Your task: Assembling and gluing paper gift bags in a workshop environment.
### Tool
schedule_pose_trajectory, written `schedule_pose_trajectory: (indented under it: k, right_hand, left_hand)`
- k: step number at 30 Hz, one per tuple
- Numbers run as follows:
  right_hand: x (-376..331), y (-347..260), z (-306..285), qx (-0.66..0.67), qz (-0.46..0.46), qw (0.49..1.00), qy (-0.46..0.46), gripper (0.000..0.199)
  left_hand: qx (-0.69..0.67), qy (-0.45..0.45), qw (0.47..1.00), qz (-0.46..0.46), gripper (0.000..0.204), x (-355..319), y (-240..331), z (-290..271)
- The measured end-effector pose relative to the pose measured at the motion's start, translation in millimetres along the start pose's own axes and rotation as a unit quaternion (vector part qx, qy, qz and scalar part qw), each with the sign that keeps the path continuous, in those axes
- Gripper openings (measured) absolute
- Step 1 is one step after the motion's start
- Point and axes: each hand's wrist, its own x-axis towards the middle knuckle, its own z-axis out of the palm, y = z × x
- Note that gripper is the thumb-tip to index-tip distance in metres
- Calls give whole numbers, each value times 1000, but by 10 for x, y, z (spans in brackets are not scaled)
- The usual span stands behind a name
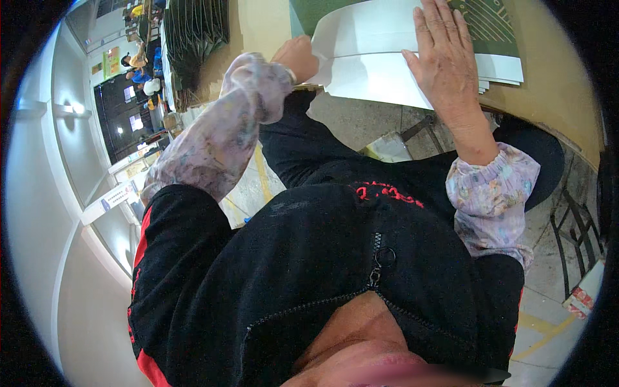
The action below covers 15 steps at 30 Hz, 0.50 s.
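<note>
A large white paper sheet (371, 71) with a crease across it lies on the tan table, its near edge reaching past the table's edge. My right hand (445, 61) presses flat on its right part, fingers stretched out and thumb apart. At the sheet's left end, where the paper curls up, my left hand (298, 59) is closed with the fingers folded in at the edge; the fingertips are hidden. Dark green printed sheets (493, 29) with light line patterns show behind and to the right, and white sheet edges (503, 69) stick out below them.
A pile of dark folded pieces (196, 39) stands on the table at the left. The bare tabletop (554, 84) extends at the right. Below are my legs, metal frame legs (577, 238) and a floor with yellow lines. Several people work far off at the upper left.
</note>
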Motion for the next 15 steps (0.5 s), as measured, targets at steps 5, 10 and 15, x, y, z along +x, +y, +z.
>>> schedule_pose_trajectory:
  k: [5,10,15]
  right_hand:
    - [328,-438,-215,-344,110,886,-291,67]
    - [314,-412,-205,-345,105,889,-281,67]
    - [252,-284,-101,-209,53,965,-148,68]
  left_hand:
    - [-38,-51,998,11,41,26,-146,-28]
    - [-313,-102,944,-27,46,-21,-333,37]
    - [-410,-98,905,-57,45,-83,-318,120]
